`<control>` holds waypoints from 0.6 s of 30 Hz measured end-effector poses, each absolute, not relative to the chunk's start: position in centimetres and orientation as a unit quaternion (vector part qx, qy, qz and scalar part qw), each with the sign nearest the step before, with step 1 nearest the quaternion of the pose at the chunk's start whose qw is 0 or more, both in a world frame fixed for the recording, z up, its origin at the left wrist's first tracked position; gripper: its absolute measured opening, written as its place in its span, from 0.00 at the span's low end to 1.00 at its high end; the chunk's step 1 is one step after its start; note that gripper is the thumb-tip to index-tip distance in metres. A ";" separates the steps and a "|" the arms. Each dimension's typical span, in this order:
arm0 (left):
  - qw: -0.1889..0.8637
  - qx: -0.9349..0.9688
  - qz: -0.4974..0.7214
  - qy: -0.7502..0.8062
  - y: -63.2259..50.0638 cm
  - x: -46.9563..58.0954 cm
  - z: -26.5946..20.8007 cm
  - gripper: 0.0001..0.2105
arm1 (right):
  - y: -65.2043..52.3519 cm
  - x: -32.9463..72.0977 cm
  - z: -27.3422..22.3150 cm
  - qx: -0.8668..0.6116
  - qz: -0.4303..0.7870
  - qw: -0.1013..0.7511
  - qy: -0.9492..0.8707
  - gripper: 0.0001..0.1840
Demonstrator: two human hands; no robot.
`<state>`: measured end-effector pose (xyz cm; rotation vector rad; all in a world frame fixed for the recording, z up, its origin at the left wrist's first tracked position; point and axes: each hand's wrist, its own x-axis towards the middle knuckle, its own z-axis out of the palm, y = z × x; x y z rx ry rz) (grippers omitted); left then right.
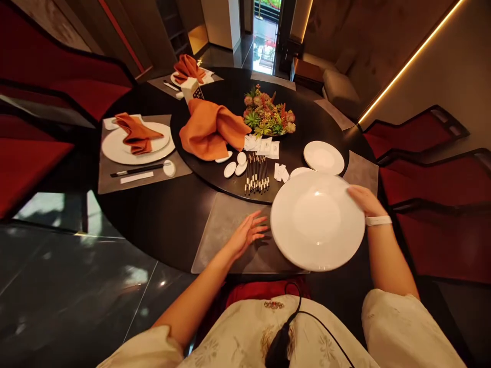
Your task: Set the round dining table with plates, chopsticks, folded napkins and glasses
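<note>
My right hand [366,201] grips the right rim of a large white plate [318,220], its fingers partly hidden at the edge. The plate is held over the right part of a grey placemat [222,235]. Just left of the plate, my left hand [249,235] has its fingers stretched apart and nothing in it. Beyond the plate, on the round turntable, lie a smaller white plate [324,157], another one partly covered, a row of black chopsticks [257,174], several small white oval rests [230,169] and white packets [267,147].
Orange cloth napkins [213,128] and a flower arrangement [268,113] sit farther back on the turntable. At left is a set place with a folded napkin [138,134] on white plates. Red chairs [433,179] flank the table. A cable [299,306] hangs at my chest.
</note>
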<state>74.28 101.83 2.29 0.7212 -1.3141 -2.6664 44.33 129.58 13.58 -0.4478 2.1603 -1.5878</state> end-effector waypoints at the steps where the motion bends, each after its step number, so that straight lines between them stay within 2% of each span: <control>1: 0.026 0.220 -0.882 -0.415 101.7 74.2 2.2 0.37 | 127.0 46.3 12.7 -0.173 -0.545 0.298 0.764 0.20; 3: -0.019 0.214 -0.877 -0.431 101.1 74.9 1.7 0.37 | 122.4 49.7 10.4 -0.192 -0.502 0.421 0.731 0.18; 5: -0.055 0.244 -0.846 -0.470 100.5 76.7 0.6 0.36 | 119.6 52.1 7.9 -0.158 -0.514 0.460 0.706 0.16; 9: -0.007 0.332 -0.818 -0.470 100.0 80.9 -3.0 0.39 | 121.2 55.3 3.8 0.003 -0.605 0.446 0.659 0.14; 12: 0.062 0.388 -0.809 -0.436 100.6 82.2 -5.9 0.40 | 124.8 58.2 1.0 0.075 -0.589 0.469 0.654 0.12; 15: 0.082 0.443 -0.793 -0.409 101.5 82.2 -8.4 0.32 | 126.3 61.3 -1.8 0.117 -0.591 0.456 0.655 0.09; 18: 0.075 0.474 -0.785 -0.392 102.2 82.1 -10.0 0.23 | 125.4 62.9 -4.0 0.156 -0.610 0.403 0.664 0.07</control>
